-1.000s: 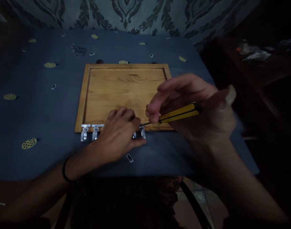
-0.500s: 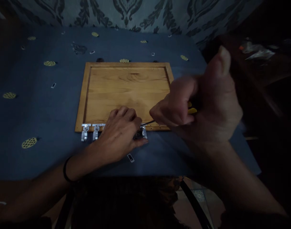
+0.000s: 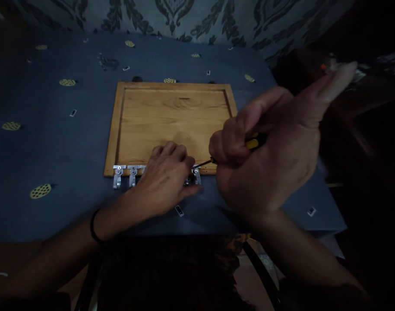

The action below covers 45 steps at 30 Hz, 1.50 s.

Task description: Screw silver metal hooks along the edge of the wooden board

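Observation:
A framed wooden board [image 3: 171, 125] lies on the table, with several silver metal hooks [image 3: 118, 176] along its near edge. My left hand [image 3: 166, 179] rests over that edge, fingers curled and thumb below, closed around a hook [image 3: 196, 172] near its right end; the hooks beneath my palm are hidden. Above the board's right side, my right hand [image 3: 268, 151] grips a screwdriver [image 3: 253, 143] with a yellow and black handle, its index finger or thumb sticking outward. The thin shaft slants down left, its tip by the hook at my left fingertips.
A blue cloth [image 3: 55, 151] with yellow pineapple-like prints covers the table. A small clear object, perhaps a bag [image 3: 107, 63], lies at the back left. Patterned fabric [image 3: 174, 17] rises behind the table. Cluttered items stand in the dark at the right.
My right hand has turned about the screwdriver, its outstretched digit swinging out to the right, and more of the handle and shaft shows. My left hand stays on the hook.

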Tool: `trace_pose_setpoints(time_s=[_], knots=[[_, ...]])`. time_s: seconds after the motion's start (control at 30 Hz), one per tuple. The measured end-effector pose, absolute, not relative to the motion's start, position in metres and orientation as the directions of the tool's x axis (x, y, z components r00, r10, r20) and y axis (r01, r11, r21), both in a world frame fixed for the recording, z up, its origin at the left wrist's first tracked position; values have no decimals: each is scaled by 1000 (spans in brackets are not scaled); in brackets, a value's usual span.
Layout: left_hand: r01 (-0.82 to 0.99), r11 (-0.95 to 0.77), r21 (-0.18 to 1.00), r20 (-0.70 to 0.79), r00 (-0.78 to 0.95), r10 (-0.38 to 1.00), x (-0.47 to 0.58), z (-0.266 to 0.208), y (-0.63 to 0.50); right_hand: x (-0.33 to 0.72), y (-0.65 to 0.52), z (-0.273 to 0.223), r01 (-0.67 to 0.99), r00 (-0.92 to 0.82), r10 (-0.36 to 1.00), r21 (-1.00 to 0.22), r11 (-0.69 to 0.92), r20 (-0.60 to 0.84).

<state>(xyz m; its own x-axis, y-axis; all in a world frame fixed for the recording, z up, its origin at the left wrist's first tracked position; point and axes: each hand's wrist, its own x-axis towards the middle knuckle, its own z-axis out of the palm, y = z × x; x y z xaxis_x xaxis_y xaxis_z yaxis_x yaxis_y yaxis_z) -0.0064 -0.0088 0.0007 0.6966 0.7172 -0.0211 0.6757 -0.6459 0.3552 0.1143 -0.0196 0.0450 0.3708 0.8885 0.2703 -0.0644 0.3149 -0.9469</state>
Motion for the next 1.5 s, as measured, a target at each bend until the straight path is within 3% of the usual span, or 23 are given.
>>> trace_pose_setpoints(time_s=[0.2, 0.43, 0.63, 0.73, 0.87, 1.17, 1.33, 1.5], knots=[[680, -651, 339, -20, 697, 717, -7, 1, -8, 114, -18, 42, -68, 421, 859, -934, 351, 292], [662, -664, 347, 14, 705, 709, -7, 0, -8, 114, -15, 44, 71, 433, 848, -949, 307, 306], [669, -657, 347, 15, 696, 718, -7, -1, -9, 129, -15, 44, -16, 233, 939, -965, 263, 252], [673, -659, 335, 6, 698, 716, -7, -1, -10, 141, -22, 36, 1, 156, 939, -951, 309, 305], [671, -663, 333, 15, 699, 715, -8, -3, -9, 153, -34, 25, 143, 69, 904, -901, 409, 421], [689, -618, 379, -35, 678, 734, -7, 2, -9, 162, -44, 16, 273, -14, 942, -905, 326, 335], [659, -611, 438, 69, 653, 754, -18, 15, -6, 164, -42, 16, 374, -93, 929, -852, 367, 359], [521, -637, 568, 346, 551, 759, -21, 41, -8, 168, -41, 18, 429, -158, 923, -818, 385, 352]])
